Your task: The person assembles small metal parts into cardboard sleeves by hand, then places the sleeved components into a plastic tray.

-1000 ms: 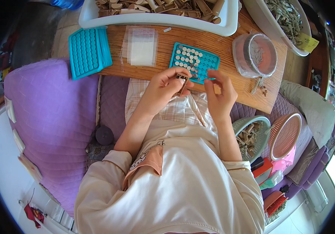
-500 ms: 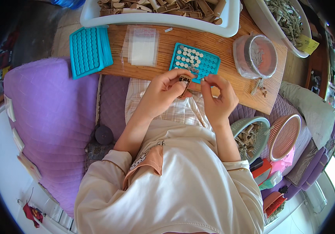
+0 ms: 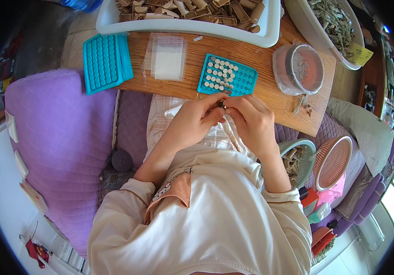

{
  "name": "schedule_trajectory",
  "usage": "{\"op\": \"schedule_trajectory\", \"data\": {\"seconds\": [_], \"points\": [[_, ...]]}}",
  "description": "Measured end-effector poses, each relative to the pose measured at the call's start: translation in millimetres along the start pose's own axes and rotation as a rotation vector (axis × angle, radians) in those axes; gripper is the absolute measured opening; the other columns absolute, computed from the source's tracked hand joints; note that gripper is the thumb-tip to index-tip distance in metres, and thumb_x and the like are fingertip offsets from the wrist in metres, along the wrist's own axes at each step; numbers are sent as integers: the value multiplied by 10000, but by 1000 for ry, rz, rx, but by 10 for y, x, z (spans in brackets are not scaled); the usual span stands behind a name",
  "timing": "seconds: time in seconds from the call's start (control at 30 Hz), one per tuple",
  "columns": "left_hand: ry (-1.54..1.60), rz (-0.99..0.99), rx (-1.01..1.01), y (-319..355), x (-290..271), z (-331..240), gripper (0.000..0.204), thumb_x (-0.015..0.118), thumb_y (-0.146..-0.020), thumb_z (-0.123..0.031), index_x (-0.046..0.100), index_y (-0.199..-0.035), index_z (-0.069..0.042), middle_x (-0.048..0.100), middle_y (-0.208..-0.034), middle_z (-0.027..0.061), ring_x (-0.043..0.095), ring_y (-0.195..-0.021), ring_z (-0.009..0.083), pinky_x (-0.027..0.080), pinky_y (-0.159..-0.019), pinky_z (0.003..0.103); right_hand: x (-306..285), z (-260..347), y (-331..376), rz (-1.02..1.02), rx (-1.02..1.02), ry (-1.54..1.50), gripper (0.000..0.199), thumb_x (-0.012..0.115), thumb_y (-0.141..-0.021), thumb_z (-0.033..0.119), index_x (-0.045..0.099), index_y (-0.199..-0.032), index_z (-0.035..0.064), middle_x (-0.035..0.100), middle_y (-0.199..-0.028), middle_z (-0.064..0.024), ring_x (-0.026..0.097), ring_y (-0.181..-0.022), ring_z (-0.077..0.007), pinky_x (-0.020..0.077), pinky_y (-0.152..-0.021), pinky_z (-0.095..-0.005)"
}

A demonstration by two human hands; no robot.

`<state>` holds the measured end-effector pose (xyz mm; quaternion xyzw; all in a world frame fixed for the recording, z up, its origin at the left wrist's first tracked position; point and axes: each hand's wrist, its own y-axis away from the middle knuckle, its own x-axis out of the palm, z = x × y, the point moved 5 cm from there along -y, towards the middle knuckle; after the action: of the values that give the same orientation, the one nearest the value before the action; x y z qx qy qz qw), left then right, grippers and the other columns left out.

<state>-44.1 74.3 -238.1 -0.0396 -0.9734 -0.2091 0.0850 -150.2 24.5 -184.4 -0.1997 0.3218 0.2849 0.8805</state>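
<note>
While the left hand (image 3: 191,122) holds the brown part (image 3: 221,104) in curled fingers, just short of the tray (image 3: 246,80), the right hand (image 3: 253,123) meets its right side, fingers bent close. That grip and the part's long way are hidden.

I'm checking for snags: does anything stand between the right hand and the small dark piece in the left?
Nothing visible: the right hand is at the piece in the left hand; the blue tray lies beyond.

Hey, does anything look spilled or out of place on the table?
Yes, small tan and brown scraps lie loose on the wooden table beside the round tub, outside any container, so they look dropped.
</note>
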Motion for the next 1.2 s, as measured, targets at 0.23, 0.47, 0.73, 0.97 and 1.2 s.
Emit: {"op": "schedule_trajectory", "data": {"seconds": [0.23, 0.47, 0.73, 0.97, 1.2], "points": [[-253, 217, -30, -14, 81, -73, 275, 446, -852, -81, 457, -1118, -12, 559, -864, 45, 542, -730, 89, 451, -680, 222, -122, -103, -230, 275, 277, -57, 253, 623, -643, 71, 512, -869, 40, 539, -802, -131, 533, -744, -314, 428, -631, -383], [298, 159, 23, -43, -116, -84, 260, 473, -846, -132, 476, -1066, 7, 571, -867, 68, 566, -719, 115, 456, -647, 236, -67, -41, -663, 523, 2, -12, 385, 695, -596, 134, 525, -926, 30, 556, -862, -108, 553, -743, -239, 446, -638, -308], [401, 11, 31, -122, -356, -214, 253, 472, -850, -143, 478, -1064, -9, 578, -885, 78, 564, -724, 106, 462, -651, 226, -266, -246, -1442, -215, -98, 241, 226, 596, -733, 231, 564, -843, 36, 571, -713, -150, 570, -676, -307, 455, -562, -371], [496, 22, 84, -115, -286, -160, 306, 507, -826, -114, 439, -1117, -52, 573, -907, 94, 576, -744, 129, 476, -682, 246, -148, -299, -1571, -239, -37, 306, 231, 611, -717, 212, 537, -834, 27, 567, -685, -159, 569, -654, -309, 452, -564, -367], [748, -147, 180, -171, -312, -252, 398, 494, -835, -165, 372, -1193, -40, 543, -1018, 132, 586, -844, 218, 497, -739, 309, -366, -258, -1029, -247, 314, -339, 231, 639, -663, 11, 425, -748, 25, 490, -628, -3, 450, -588, -57, 393, -532, -202]]}}
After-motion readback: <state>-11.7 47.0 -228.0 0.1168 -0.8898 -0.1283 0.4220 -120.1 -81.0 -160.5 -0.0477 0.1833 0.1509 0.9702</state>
